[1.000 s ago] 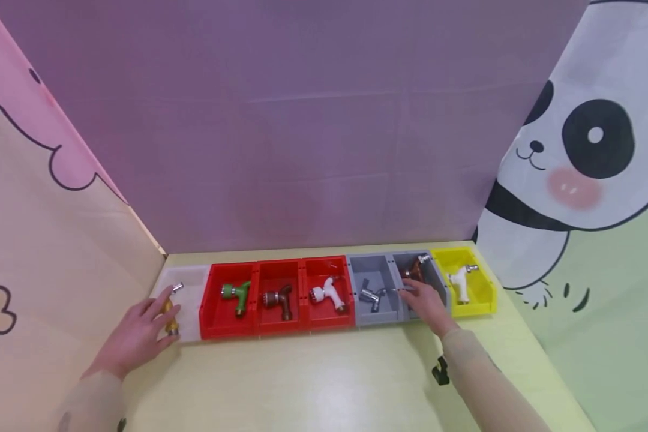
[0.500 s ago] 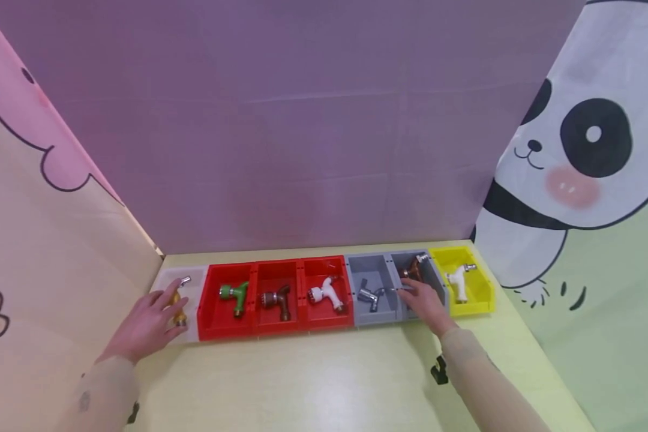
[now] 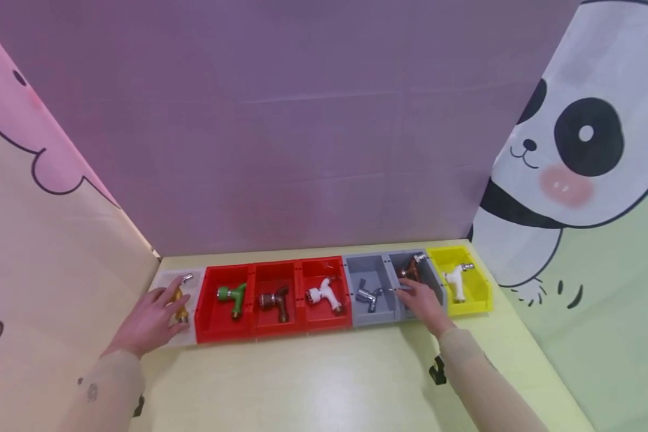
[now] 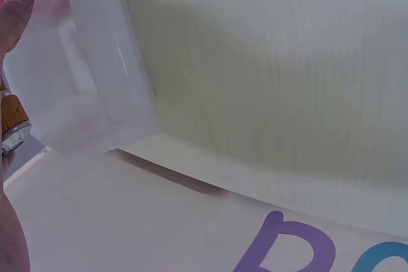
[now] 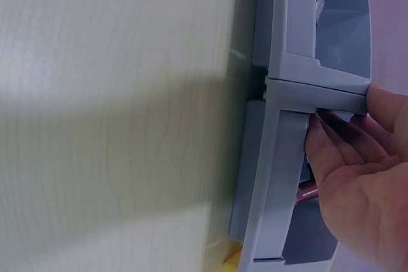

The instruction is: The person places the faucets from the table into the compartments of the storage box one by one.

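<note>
My left hand (image 3: 147, 321) reaches into the white bin (image 3: 188, 334) at the row's left end. It holds a yellow-bodied tap (image 3: 181, 313) with a chrome end between thumb and fingers. Only part of that tap (image 4: 14, 119) shows at the left wrist view's edge. My right hand (image 3: 423, 303) is at the right grey bin (image 3: 437, 276), which contains a brown tap (image 3: 412, 270) with a chrome end. In the right wrist view, the thumb and fingers of this hand (image 5: 366, 183) pinch the divider wall (image 5: 319, 97) between the two grey bins.
Red bins hold a green tap (image 3: 234, 297), a dark brown tap (image 3: 276, 301) and a white tap (image 3: 326, 294). A chrome tap (image 3: 368, 295) lies in the left grey bin; another white tap (image 3: 456, 282) is in the yellow bin (image 3: 483, 303). Printed walls surround the table (image 3: 286, 384).
The left hand and the yellow tap have shifted right and slightly away within the white bin. The right hand stays at the grey bin. The head view has turned slightly.
</note>
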Available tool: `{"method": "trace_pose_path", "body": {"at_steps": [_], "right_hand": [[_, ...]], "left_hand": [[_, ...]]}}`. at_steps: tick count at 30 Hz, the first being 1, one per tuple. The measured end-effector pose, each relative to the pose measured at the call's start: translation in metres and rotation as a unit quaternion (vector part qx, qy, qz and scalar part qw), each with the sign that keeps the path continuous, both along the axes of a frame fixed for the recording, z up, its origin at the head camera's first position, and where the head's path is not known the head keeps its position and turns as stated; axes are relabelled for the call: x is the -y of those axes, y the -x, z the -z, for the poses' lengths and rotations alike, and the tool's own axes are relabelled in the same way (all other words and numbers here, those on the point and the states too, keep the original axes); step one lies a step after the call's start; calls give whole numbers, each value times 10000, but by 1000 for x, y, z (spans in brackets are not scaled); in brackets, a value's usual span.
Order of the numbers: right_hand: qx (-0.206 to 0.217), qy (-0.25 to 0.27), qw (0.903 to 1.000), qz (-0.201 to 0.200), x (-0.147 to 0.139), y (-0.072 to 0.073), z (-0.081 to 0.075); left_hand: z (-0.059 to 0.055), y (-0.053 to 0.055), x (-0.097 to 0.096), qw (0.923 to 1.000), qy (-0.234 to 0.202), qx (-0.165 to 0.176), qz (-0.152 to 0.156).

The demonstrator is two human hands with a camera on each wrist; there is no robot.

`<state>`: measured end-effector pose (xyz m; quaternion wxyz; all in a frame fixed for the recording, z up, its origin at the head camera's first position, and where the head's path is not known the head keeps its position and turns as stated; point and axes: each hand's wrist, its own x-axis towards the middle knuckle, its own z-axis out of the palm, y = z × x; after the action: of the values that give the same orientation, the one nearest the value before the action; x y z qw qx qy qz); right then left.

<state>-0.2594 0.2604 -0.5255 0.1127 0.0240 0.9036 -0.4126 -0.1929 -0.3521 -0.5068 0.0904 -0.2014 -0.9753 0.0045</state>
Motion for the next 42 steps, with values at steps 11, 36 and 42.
{"method": "trace_pose_path", "body": {"at_steps": [11, 36, 42], "right_hand": [[-102, -16, 9999, -56, 1, -1, 0], [-545, -597, 9965, -217, -1, 5, 0], [-1569, -1429, 9769, -258, 0, 6, -9]], "left_hand": [[0, -2, 3, 9992, -279, 268, -31], [3, -26, -13, 9895, -993, 659, -814], [1, -25, -30, 9842, -1042, 703, -1246]]}}
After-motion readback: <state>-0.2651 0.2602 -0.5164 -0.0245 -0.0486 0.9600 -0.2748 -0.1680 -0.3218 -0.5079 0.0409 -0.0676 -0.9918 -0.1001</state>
